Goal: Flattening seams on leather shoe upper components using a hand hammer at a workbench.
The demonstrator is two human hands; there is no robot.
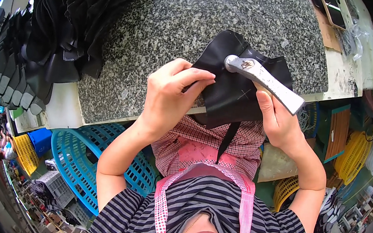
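Note:
A black leather piece (227, 96) with pale cross and line marks lies over the front edge of the speckled stone slab (176, 16), its lower part hanging toward my lap. My left hand (171, 91) is closed, thumb and forefinger pinching at the left edge of the leather. In my right hand (280, 122) is a hammer (268, 82), gripped by its handle, which is mostly hidden under the metal head. The rounded face of the hammer is over the middle of the leather; whether it touches cannot be told.
Stacked black leather pieces (67, 20) cover the bench's left end. A phone (333, 11) and crumpled clear plastic (354, 37) lie at the far right. Below the bench are a blue basket (82, 159) on the left and a yellow basket (353, 157) on the right.

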